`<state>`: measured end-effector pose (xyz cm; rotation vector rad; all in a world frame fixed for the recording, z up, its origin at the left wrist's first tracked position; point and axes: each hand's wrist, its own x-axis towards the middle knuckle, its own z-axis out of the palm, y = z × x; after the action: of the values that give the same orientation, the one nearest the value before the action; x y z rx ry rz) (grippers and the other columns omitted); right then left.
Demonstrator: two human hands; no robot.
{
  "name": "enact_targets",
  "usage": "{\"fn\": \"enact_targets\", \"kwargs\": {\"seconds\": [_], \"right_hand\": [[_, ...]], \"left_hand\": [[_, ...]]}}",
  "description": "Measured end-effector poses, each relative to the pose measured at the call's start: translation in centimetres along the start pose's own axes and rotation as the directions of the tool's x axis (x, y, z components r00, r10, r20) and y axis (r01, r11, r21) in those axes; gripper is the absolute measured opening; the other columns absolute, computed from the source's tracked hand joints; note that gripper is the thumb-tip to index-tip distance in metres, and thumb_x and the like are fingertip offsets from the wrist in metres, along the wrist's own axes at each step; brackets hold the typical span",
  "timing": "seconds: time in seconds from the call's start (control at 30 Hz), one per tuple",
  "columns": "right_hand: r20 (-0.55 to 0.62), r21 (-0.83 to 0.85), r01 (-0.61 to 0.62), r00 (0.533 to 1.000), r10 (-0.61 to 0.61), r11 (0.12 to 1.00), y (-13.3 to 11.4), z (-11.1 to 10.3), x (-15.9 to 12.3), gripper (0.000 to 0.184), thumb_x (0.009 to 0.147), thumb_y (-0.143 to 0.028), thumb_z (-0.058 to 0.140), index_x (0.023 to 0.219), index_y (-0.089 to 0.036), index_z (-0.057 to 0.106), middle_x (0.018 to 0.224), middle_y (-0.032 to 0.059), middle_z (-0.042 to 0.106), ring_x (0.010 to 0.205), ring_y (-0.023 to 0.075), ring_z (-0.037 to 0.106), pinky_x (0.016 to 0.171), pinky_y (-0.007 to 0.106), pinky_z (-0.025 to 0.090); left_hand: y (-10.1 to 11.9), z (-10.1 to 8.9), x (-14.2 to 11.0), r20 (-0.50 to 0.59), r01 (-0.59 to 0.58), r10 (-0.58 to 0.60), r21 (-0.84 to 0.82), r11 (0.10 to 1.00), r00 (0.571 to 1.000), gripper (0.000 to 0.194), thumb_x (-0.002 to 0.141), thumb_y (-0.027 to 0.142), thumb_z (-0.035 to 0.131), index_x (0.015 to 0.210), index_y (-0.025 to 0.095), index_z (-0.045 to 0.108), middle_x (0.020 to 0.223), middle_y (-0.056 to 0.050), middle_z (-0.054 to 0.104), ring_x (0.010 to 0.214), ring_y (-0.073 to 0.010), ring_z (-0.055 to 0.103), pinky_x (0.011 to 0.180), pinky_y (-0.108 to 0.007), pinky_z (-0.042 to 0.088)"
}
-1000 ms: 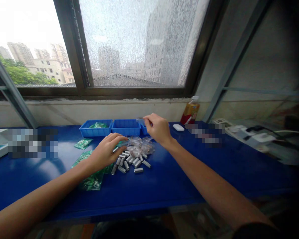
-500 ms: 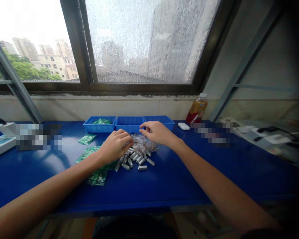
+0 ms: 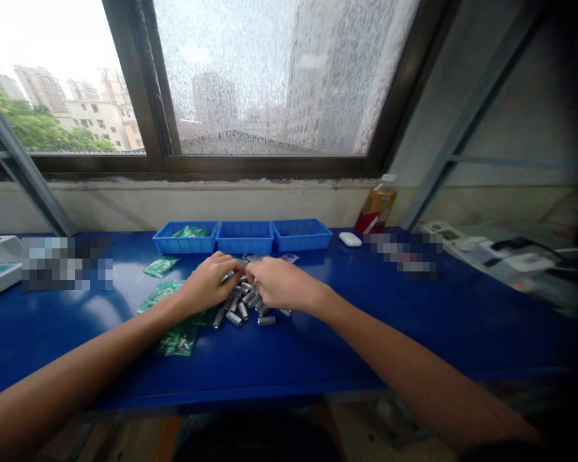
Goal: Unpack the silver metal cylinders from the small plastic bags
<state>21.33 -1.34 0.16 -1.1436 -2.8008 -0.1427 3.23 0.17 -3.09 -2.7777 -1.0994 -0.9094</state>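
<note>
My left hand (image 3: 214,281) is over the left side of a pile of short silver metal cylinders (image 3: 243,311), its fingers curled in toward the thumb. Right beside it, my right hand (image 3: 284,283) is closed above the pile, its fingertips close to those of the left. Whatever lies between the fingers is too small or hidden to make out. A clear plastic bag (image 3: 289,258) shows only in part behind my right hand. Green-printed bags of small parts (image 3: 161,294) lie left of the pile, partly under my left forearm.
Three blue bins stand in a row at the back: the left bin (image 3: 185,247) contains green bags. A smaller green packet (image 3: 160,267) lies before it. Farther right are a white rounded case (image 3: 350,239) and a drink bottle (image 3: 376,206). A power strip (image 3: 520,266) is at the right.
My right hand has come down and left from in front of the bins to the pile, closing as it meets my left hand. The view has shifted slightly.
</note>
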Motion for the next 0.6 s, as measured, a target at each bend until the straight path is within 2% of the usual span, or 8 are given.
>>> {"fn": "enact_targets", "kwargs": {"seconds": [0.13, 0.2, 0.33, 0.5, 0.6], "right_hand": [[-0.030, 0.008, -0.017, 0.999, 0.017, 1.000, -0.10, -0.27, -0.21, 0.017, 0.076, -0.011, 0.049, 0.091, -0.015, 0.056, 0.086, 0.0108, 0.066, 0.081, 0.0225, 0.061, 0.062, 0.026, 0.038], [-0.035, 0.008, -0.033, 0.999, 0.034, 0.999, -0.03, -0.56, -0.48, 0.017, 0.078, -0.016, 0.049, 0.094, -0.015, 0.054, 0.088, 0.0115, 0.065, 0.082, 0.0231, 0.061, 0.063, 0.027, 0.039], [0.037, -0.005, -0.019, 0.999, 0.019, 1.000, 0.01, -0.76, -0.93, 0.023, 0.076, -0.027, 0.054, 0.095, -0.014, 0.054, 0.088, 0.0133, 0.064, 0.082, 0.0256, 0.059, 0.064, 0.029, 0.041], [-0.016, -0.082, 0.002, 1.000, -0.003, 0.997, -0.48, 0.09, -0.73, 0.019, 0.071, -0.012, 0.050, 0.089, -0.013, 0.054, 0.088, 0.0129, 0.063, 0.085, 0.0248, 0.058, 0.068, 0.030, 0.040], [-0.071, 0.036, -0.031, 0.997, 0.034, 0.999, -0.38, 0.13, -0.40, 0.023, 0.069, -0.007, 0.048, 0.090, -0.015, 0.053, 0.087, 0.0097, 0.063, 0.080, 0.0212, 0.058, 0.064, 0.028, 0.040]], "left_hand": [[0.18, -0.28, -0.02, 0.001, 0.003, -0.003, -0.001, 1.000, 1.000, 0.019, 0.083, 0.017, 0.042, 0.083, 0.017, 0.061, 0.075, -0.004, 0.061, 0.073, -0.0165, 0.053, 0.069, -0.030, 0.041], [0.18, -0.41, -0.06, -0.002, 0.005, -0.005, -0.005, 1.000, 1.000, 0.018, 0.084, 0.018, 0.043, 0.084, 0.017, 0.061, 0.077, -0.004, 0.062, 0.074, -0.0166, 0.053, 0.070, -0.030, 0.041], [0.04, -0.39, -0.15, 0.014, 0.013, -0.013, -0.006, 1.000, 1.000, 0.017, 0.085, 0.021, 0.044, 0.085, 0.018, 0.061, 0.080, -0.004, 0.064, 0.077, -0.0174, 0.054, 0.072, -0.030, 0.042], [0.16, -0.31, -0.19, 0.034, 0.007, -0.007, -0.015, 1.000, 0.999, 0.018, 0.086, 0.023, 0.044, 0.087, 0.018, 0.061, 0.080, -0.005, 0.064, 0.078, -0.0173, 0.055, 0.073, -0.030, 0.042], [0.37, -0.51, -0.18, 0.026, 0.010, -0.010, -0.006, 1.000, 1.000, 0.018, 0.085, 0.022, 0.044, 0.086, 0.017, 0.062, 0.079, -0.005, 0.064, 0.077, -0.0175, 0.055, 0.071, -0.030, 0.041]]}}
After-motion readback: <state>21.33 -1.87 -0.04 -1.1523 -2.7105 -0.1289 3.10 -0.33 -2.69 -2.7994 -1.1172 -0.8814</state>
